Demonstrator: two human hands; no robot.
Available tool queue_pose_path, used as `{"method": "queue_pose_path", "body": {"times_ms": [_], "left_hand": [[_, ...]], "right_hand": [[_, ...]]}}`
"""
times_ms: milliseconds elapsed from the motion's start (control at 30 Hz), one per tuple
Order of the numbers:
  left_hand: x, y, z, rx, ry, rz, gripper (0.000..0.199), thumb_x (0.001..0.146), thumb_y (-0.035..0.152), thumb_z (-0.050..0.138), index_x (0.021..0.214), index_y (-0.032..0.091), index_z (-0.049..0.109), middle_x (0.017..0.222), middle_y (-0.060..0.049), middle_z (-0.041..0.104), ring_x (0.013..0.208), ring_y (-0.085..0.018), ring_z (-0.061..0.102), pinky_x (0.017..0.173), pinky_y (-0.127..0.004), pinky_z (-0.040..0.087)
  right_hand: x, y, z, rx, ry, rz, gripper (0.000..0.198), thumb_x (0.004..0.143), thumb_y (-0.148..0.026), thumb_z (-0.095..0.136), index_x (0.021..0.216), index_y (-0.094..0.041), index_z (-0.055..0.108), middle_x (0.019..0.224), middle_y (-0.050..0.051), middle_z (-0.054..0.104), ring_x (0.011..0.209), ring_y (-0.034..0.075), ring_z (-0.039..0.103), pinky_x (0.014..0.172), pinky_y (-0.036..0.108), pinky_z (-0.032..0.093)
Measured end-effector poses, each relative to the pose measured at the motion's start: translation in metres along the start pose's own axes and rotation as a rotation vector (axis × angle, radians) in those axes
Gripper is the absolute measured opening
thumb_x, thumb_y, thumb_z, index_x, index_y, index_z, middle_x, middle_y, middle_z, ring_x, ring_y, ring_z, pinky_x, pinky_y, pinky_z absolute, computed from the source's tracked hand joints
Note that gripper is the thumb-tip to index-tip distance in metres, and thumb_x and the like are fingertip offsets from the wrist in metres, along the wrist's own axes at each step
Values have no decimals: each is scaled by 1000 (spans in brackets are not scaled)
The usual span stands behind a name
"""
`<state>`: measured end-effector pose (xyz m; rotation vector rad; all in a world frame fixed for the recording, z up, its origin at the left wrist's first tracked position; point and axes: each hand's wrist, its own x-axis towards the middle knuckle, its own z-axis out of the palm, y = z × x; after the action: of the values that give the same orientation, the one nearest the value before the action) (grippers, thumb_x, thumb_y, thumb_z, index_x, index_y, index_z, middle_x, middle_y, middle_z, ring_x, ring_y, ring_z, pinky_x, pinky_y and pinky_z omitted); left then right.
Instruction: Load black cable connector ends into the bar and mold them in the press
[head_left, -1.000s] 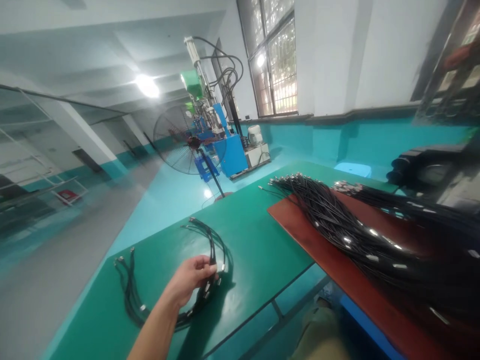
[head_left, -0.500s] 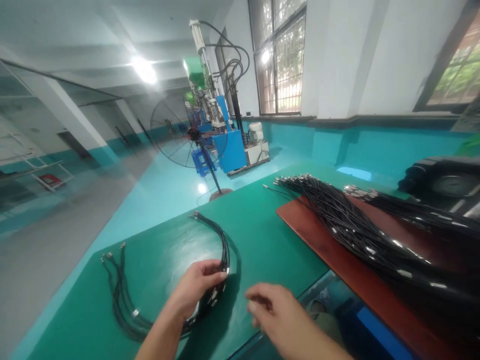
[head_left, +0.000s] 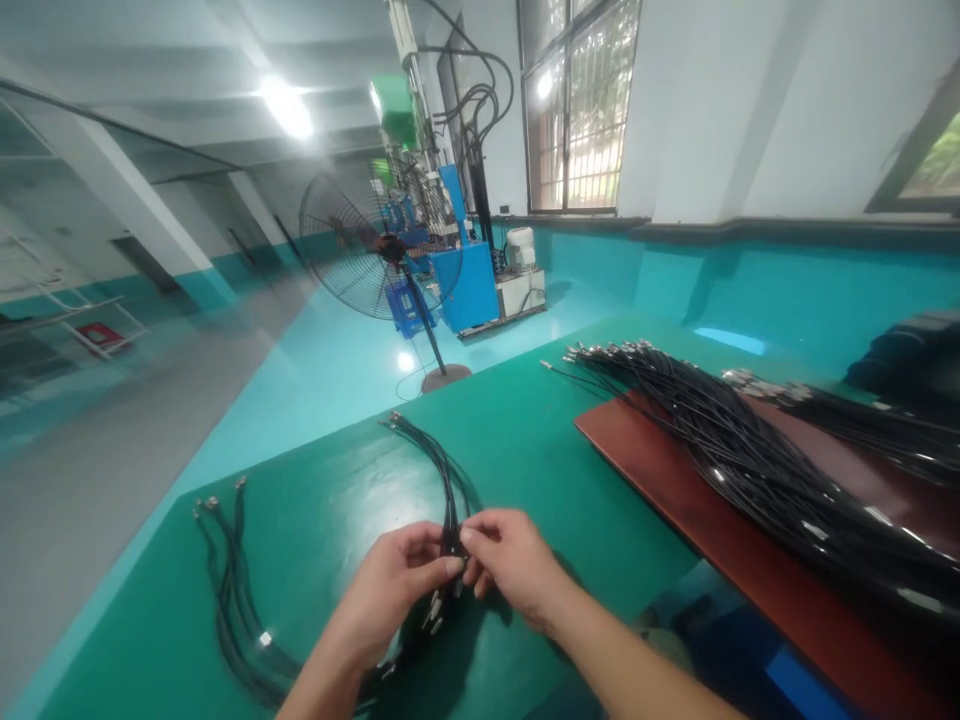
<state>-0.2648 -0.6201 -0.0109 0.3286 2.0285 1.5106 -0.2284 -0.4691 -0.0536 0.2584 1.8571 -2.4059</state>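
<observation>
A small bundle of black cables [head_left: 435, 450] with metal ends curves across the green table [head_left: 330, 500]. My left hand [head_left: 409, 575] is closed around the bundle, its thumb pressing from the near side. From the right, my right hand [head_left: 506, 560] pinches at the same cables, thumb and fingertips touching them beside my left thumb. Whether it grips one cable or several is hidden. Small white tags show on the cables just below my hands. The bundle's other ends [head_left: 240, 560] fan out on the left part of the table.
On the right, a reddish-brown board [head_left: 637, 450] carries a large heap of black cables [head_left: 720, 430], with another cable bunch [head_left: 832, 420] behind. Beyond the table stand a black pedestal fan [head_left: 390, 250] and a blue machine [head_left: 469, 285] near the window.
My right hand has moved left and up from beside the bundle and now pinches the cables next to my left hand. My left hand keeps its hold. The view has shifted slightly.
</observation>
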Motion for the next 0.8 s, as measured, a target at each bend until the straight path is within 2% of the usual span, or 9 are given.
{"method": "queue_pose_path", "body": {"times_ms": [200,333,433,567,633,667,700,767,800], "left_hand": [[1,-2,3,16,-26,24,20,76,27,68,89,14,61,79,-5,68,74,-17,59,70,-26,42],[-5,5,5,-7,-22,34,17,77,26,68,86,14,60,78,-4,66,76,-18,59,70,-26,43],[-14,14,-2,-20,28,33,18,74,26,71,83,14,61,74,-1,63,71,-16,57,65,-24,43],[-36,38,-27,-110,228,-2,26,71,28,75,92,17,63,77,0,63,69,-13,58,65,-22,47],[-49,58,-46,-183,420,13,35,69,25,75,101,19,62,80,-1,64,73,-15,61,66,-21,51],[-54,70,-57,-212,537,43,37,68,22,74,103,19,61,79,-1,64,70,-14,61,61,-19,51],[-59,84,-69,-231,640,113,33,69,20,71,101,18,61,74,0,61,62,-11,58,52,-16,48],[-66,115,-96,-228,678,271,20,74,15,61,94,16,61,66,3,51,49,-5,44,40,-10,36],[-68,132,-112,-175,696,366,15,75,13,56,89,15,59,69,3,50,48,-3,41,39,-10,35]], "right_hand": [[-2,3,1,24,23,-26,21,70,-24,62,85,-10,65,52,-3,59,43,10,55,38,19,44],[-2,2,7,51,19,-36,24,70,-26,62,86,-9,64,50,-2,59,44,12,59,43,23,51],[-3,3,9,44,31,-35,28,72,-29,60,91,-9,63,53,-2,60,46,14,61,48,26,54],[-4,13,3,-92,157,-31,32,77,-20,48,105,-8,59,62,1,62,45,14,62,45,24,53],[-4,18,0,-210,219,-42,46,77,-14,45,122,-11,52,70,2,65,45,14,62,41,24,51],[-4,19,-1,-278,243,-54,53,76,-11,45,129,-14,48,75,3,66,47,16,64,43,25,52],[-4,20,-1,-350,264,-70,58,75,-9,46,132,-17,47,81,5,68,55,18,67,50,27,54],[-4,18,0,-496,302,-106,60,72,-5,48,131,-17,52,95,11,70,82,25,70,74,33,55],[-4,16,1,-563,320,-119,57,72,-4,50,128,-14,56,103,14,69,97,28,66,86,35,50]]}}
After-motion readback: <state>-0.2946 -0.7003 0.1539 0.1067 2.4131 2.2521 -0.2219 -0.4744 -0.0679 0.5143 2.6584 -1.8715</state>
